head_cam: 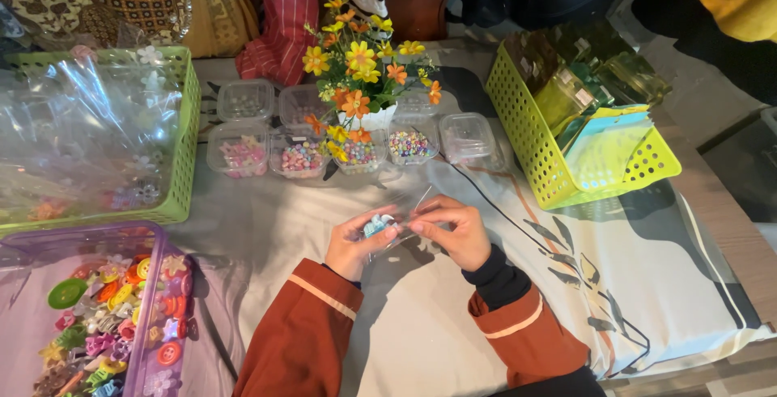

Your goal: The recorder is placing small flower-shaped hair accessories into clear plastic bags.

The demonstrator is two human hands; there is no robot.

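My left hand (354, 245) and my right hand (453, 231) meet over the middle of the cloth-covered table (664, 284). Between their fingertips they hold a small clear plastic bag (394, 220) with a little light-blue piece (376, 225) inside it. Both thumbs and forefingers pinch the bag's edges. Rust-coloured sleeves with a pale stripe cover both forearms.
Several small clear boxes of beads (301, 157) sit behind a pot of orange and yellow flowers (358, 69). A green basket of clear bags (183, 130) stands left, a purple tray of colourful buttons (156, 284) at front left, a yellow-green basket (541, 158) right.
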